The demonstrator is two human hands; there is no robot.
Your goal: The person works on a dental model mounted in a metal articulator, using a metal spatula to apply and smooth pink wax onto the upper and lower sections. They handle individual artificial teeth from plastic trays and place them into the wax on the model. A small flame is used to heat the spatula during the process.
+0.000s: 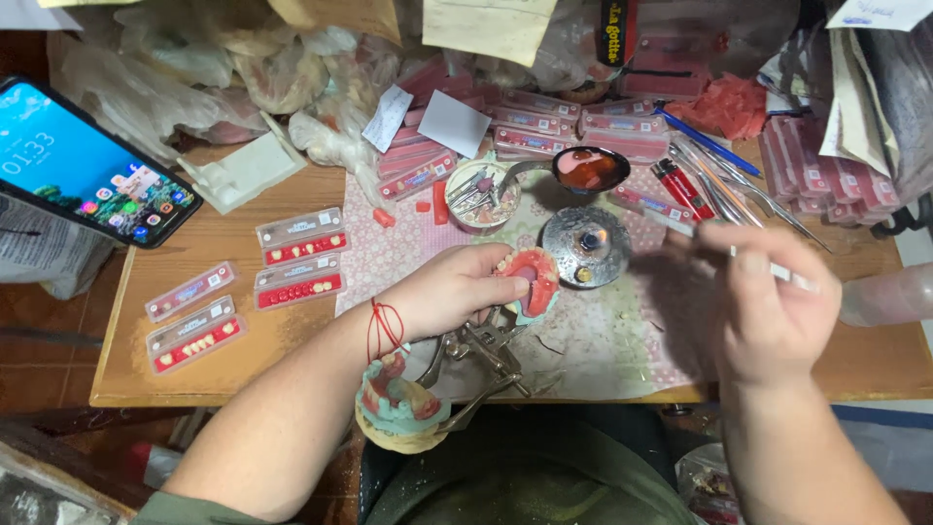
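My left hand (pixel 452 287) grips a pink wax denture with teeth on a pale green cast (pixel 533 280), held just above the table. My right hand (pixel 763 292), blurred, pinches a thin metal and white instrument (pixel 777 270) that points left toward a small round metal burner with a flame (pixel 583 243). A second green cast with pink wax (pixel 398 403) sits on a metal articulator (pixel 481 355) at the table's front edge, below my left wrist with its red thread bracelet (pixel 386 329).
Several cards of artificial teeth (pixel 299 258) lie left on the wooden table (pixel 224 369). A phone (pixel 83 165) leans at far left. A ladle of red wax (pixel 588 167), a cup of burs (pixel 478 194), red lighters (pixel 680 185), metal tools (pixel 739 190) and stacked pink boxes (pixel 573 122) crowd the back.
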